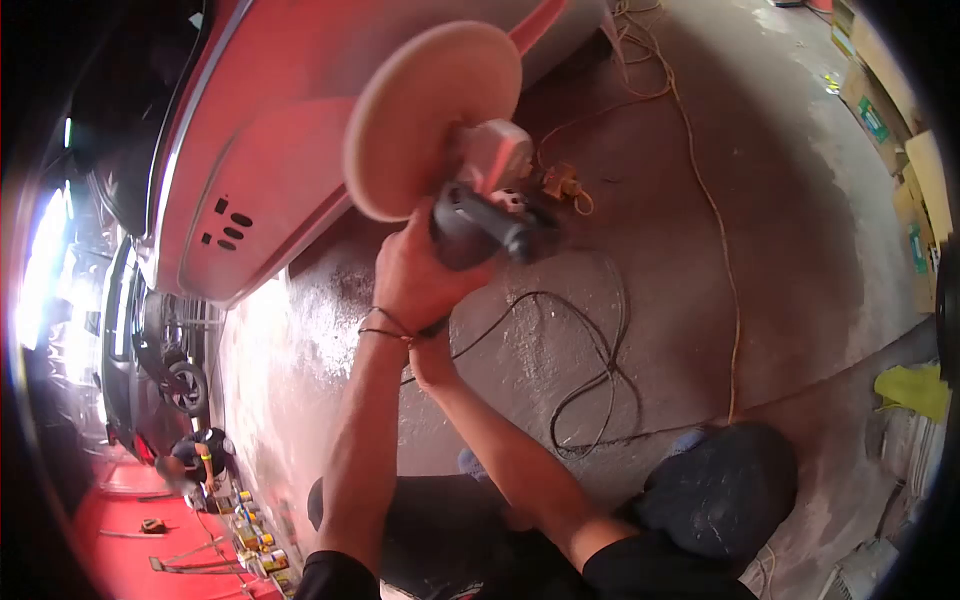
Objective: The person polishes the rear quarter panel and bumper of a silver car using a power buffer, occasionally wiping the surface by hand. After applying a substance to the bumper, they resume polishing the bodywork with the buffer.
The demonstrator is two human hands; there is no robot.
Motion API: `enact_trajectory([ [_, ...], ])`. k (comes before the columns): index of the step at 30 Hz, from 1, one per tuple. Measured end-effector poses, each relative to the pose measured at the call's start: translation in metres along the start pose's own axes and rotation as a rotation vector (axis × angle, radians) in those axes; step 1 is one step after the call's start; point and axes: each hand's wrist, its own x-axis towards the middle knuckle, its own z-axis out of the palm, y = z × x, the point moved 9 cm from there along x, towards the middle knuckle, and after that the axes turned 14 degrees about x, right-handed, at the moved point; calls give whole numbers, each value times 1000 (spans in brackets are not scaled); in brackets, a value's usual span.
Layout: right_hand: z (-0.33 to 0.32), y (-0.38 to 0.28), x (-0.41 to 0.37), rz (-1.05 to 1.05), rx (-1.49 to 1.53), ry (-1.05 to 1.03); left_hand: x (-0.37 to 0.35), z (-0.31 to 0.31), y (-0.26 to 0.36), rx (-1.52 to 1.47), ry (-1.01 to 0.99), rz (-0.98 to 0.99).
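My left hand (415,280) is wrapped round the black body of a power polisher (500,160). Behind my left wrist, my right hand (432,362) is closed at the polisher's rear end, its fingers mostly hidden. A large, round, pale pad (430,120) on the tool is tilted and overlaps the red car body panel (280,150) in this view. The pad looks slightly blurred. From the rear of the tool, a dark power cord (530,295) runs down to the floor in loops.
An orange cord (705,200) crosses the floor on the right, near a small orange object (565,182). Cardboard boxes (915,220) and a yellow-green cloth (912,390) lie at the right edge. Another person (205,455) crouches far left beside several containers (255,540).
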Motion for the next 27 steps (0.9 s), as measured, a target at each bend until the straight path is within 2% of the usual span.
enact_trajectory([
  [2, -14, -5, 4, 116, 165, 119, 19, 19, 31, 178, -101, -15],
  [4, -26, -24, 10, 320, 254, 199, 38, 44, 55, 251, -240, -41],
  [7, -48, -63, 25, 563, 256, 225, 66, 82, 71, 292, -224, -119],
  [9, -76, -97, 42, 510, 89, 335, 84, 89, 98, 242, -213, -120],
  [12, -74, -157, 89, 401, 170, 219, 131, 102, 143, 195, -240, -106],
  [13, -74, -181, 109, 424, 126, 169, 154, 109, 156, 192, -256, -94],
  [14, -69, -206, 127, 446, 88, 119, 174, 115, 169, 210, -249, -103],
  [18, -21, -294, 167, 343, 27, 140, 227, 130, 209, 243, -245, -150],
  [22, -35, -307, 175, 278, -34, 205, 229, 132, 211, 123, -209, -164],
  [25, -38, -300, 158, 356, -120, -10, 213, 127, 198, -88, -141, -102],
  [27, -40, -302, 128, 361, -156, 93, 190, 136, 187, -181, -103, -103],
])
